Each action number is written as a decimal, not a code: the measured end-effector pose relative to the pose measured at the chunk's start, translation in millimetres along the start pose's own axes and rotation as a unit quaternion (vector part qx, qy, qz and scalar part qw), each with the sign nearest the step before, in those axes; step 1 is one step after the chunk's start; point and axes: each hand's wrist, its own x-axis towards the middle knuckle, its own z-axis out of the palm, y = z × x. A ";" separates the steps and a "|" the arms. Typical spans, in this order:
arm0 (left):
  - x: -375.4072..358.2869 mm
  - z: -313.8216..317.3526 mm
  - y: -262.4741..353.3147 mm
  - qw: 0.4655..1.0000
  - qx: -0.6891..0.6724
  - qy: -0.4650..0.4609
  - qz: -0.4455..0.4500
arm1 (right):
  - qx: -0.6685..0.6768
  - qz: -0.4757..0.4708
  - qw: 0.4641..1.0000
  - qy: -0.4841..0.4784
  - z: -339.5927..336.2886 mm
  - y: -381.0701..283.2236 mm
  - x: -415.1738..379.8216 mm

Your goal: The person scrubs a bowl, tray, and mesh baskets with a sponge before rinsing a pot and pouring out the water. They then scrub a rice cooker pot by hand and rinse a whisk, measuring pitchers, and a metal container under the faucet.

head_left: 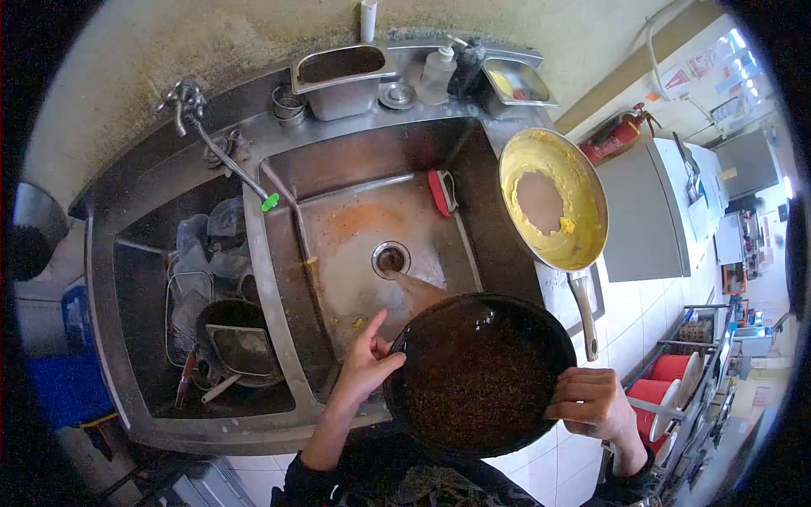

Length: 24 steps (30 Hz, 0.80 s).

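A black round pan (481, 380) with dark brown grainy liquid in it is held tilted over the front edge of the sink basin (338, 287). Brownish liquid (416, 291) runs off its far rim toward the drain (390, 258). My right hand (596, 401) grips the right rim, fingers wrapped over the edge. At the left rim, my left hand (367, 367) holds the pan's side, with the thumb against the edge and the index finger stretched out. Some of its fingers are hidden. A red-backed scrub brush (441, 193) lies at the basin's right side.
A frying pan (596, 211) smeared with yellow food rests to the right. The left basin (144, 338) holds several dirty pans and containers. A faucet hose (224, 156) reaches over the divider. Steel containers (345, 99) and a pump bottle (437, 76) line the back ledge.
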 end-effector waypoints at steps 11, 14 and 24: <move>4.2 -3.5 3.8 0.996 0.012 -0.083 -0.010 | -0.001 0.007 1.000 -0.005 -4.3 -1.2 6.8; 3.9 -3.3 2.8 0.998 0.014 -0.063 0.003 | -0.005 0.024 0.999 -0.025 -5.9 -2.3 7.8; 8.4 -6.3 -16.8 0.997 -0.006 -0.073 0.002 | -0.004 0.035 0.999 -0.041 -7.5 -2.9 14.8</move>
